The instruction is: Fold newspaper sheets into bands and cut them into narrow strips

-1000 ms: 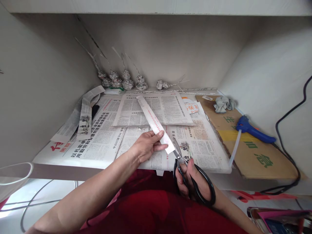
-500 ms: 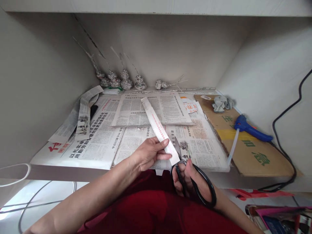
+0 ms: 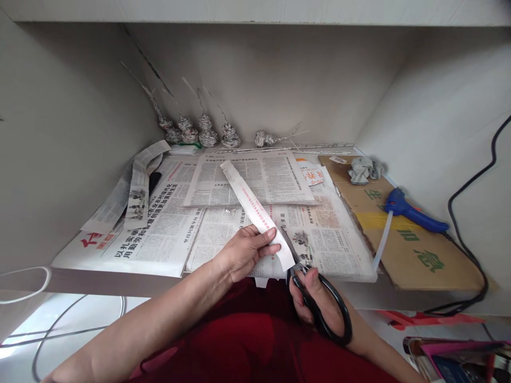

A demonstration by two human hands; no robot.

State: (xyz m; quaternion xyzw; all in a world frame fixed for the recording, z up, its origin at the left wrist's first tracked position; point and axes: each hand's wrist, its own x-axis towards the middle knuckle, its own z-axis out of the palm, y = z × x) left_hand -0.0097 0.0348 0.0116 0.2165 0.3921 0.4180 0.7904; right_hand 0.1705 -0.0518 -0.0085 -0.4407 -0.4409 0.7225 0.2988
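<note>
Here, the left hand [image 3: 247, 252] pinches a long paper strip [image 3: 248, 199] near its lower end, thumb on top and fingers curled beneath. The strip, white with a line of red print, slants up and away to the left, over a newspaper sheet [image 3: 203, 189]. The right hand [image 3: 313, 298] is wrapped around the black handles of a pair of scissors [image 3: 300, 267], its thumb through the larger loop. The blades point up and to the left, just beside the strip's lower right edge; whether they touch the paper is hard to tell.

Under that sheet, more newspapers [image 3: 339, 255] cover the table. To the left, several cut strips [image 3: 138, 199] lie in a loose, curling pile. Along the back wall, four woven gourds [image 3: 208, 135] stand in a row with thin stems pointing upward, and a fifth gourd [image 3: 265, 139] lies on its side near some thin paper rods [image 3: 279, 149]. On the right, a flat piece of cardboard [image 3: 439, 276] bears a blue glue gun [image 3: 419, 215] and a crumpled grey cloth [image 3: 361, 170].
</note>
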